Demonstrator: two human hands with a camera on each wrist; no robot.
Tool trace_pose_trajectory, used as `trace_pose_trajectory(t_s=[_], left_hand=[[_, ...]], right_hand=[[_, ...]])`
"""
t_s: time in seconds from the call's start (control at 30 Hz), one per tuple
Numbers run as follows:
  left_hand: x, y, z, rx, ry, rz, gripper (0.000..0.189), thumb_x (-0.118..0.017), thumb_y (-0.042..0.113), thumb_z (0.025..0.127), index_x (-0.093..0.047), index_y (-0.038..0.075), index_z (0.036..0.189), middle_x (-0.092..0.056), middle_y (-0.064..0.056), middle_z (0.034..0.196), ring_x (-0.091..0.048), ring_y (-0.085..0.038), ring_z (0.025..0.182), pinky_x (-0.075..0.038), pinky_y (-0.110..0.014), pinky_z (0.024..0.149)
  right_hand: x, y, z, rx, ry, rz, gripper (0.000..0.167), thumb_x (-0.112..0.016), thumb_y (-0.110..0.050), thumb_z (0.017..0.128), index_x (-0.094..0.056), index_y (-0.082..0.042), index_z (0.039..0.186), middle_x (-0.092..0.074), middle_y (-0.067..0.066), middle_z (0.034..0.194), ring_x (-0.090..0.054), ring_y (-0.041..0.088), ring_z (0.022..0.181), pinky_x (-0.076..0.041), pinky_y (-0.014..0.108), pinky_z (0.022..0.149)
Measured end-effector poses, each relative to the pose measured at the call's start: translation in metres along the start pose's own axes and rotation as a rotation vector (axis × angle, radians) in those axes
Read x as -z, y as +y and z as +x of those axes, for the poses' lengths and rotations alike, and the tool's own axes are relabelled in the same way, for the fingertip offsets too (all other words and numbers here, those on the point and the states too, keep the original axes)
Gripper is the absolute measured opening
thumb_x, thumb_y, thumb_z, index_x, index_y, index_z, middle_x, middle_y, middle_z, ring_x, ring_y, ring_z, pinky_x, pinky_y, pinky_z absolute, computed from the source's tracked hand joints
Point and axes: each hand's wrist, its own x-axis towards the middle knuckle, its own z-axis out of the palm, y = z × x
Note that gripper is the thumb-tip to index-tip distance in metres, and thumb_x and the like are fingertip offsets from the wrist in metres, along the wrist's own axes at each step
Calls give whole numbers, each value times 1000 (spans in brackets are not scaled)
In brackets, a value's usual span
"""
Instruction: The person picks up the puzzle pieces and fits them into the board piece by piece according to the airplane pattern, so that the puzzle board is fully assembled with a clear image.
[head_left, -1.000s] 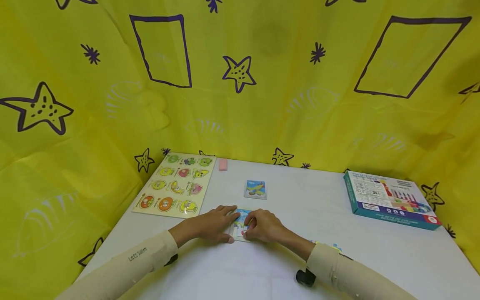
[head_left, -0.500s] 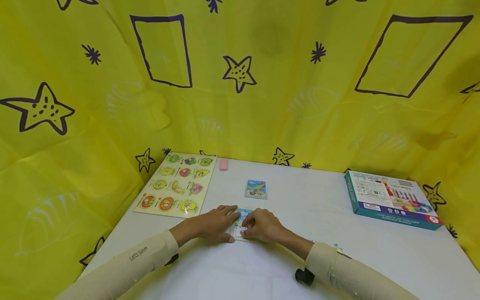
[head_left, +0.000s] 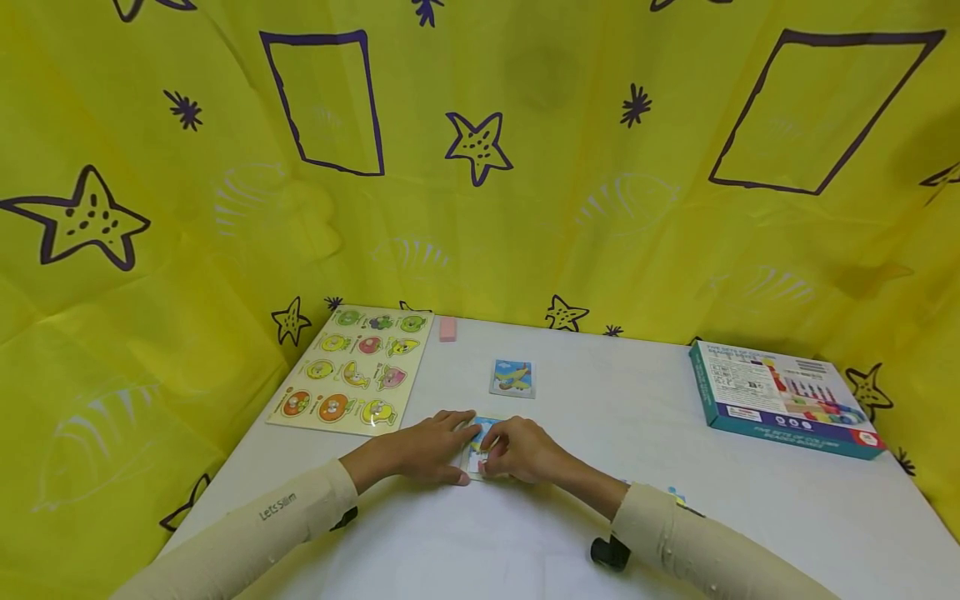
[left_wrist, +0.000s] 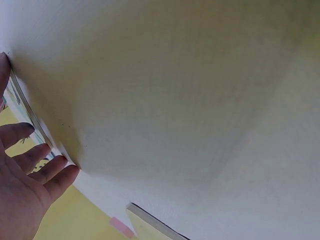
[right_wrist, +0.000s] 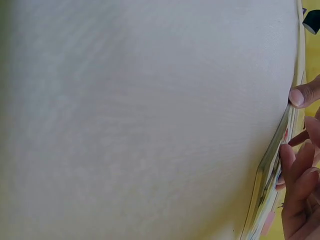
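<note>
A small jigsaw puzzle (head_left: 480, 431) in a shallow frame lies on the table between my hands, with blue sky and white parts showing. My left hand (head_left: 431, 447) steadies the frame's left side, thumb at the near corner and fingers stretched along the edge; in the left wrist view its fingertips touch the frame edge (left_wrist: 31, 112). My right hand (head_left: 528, 450) has thumb and forefinger curled together at the puzzle's lower part, pinching a puzzle piece that the fingers mostly hide. From the right wrist view, curled fingers (right_wrist: 300, 185) sit at the frame's edge.
Behind the puzzle lies another small puzzle with a yellow airplane (head_left: 513, 378). A fruit picture board (head_left: 348, 371) and a pink block (head_left: 447, 329) are at back left. A toy box (head_left: 783, 400) lies at right. Loose puzzle pieces (head_left: 676, 494) lie by the right forearm.
My right thumb and forefinger have shifted slightly left over the lower part of the puzzle. The left hand stays in place on the frame.
</note>
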Motion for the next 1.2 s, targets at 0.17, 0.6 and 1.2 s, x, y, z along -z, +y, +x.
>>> trace_pose_trajectory(t_s=[0.17, 0.6, 1.2], left_hand=[[1, 1, 0, 3, 0, 0, 80, -67, 52, 93, -37, 10, 155, -30, -13, 163, -34, -34, 148, -39, -52, 115], [2, 3, 0, -1, -15, 24, 80, -63, 55, 95, -36, 10, 156, -29, -14, 163, -34, -35, 148, -37, -52, 116], [-6, 13, 1, -12, 88, 62, 61, -57, 39, 101, -42, 10, 153, -39, -12, 158, -39, -32, 145, -37, -52, 116]], right_hand=[[1, 0, -1, -8, -17, 65, 23, -82, -10, 81, -71, -2, 100, -70, -4, 71, -58, 9, 50, -46, 23, 49], [9, 11, -10, 37, -57, 101, 27, -79, -11, 84, -69, -3, 107, -68, -2, 82, -57, 9, 53, -49, 24, 50], [39, 44, -49, 12, 19, 103, 26, -79, -18, 86, -68, -3, 105, -64, 1, 85, -58, 14, 61, -52, 26, 52]])
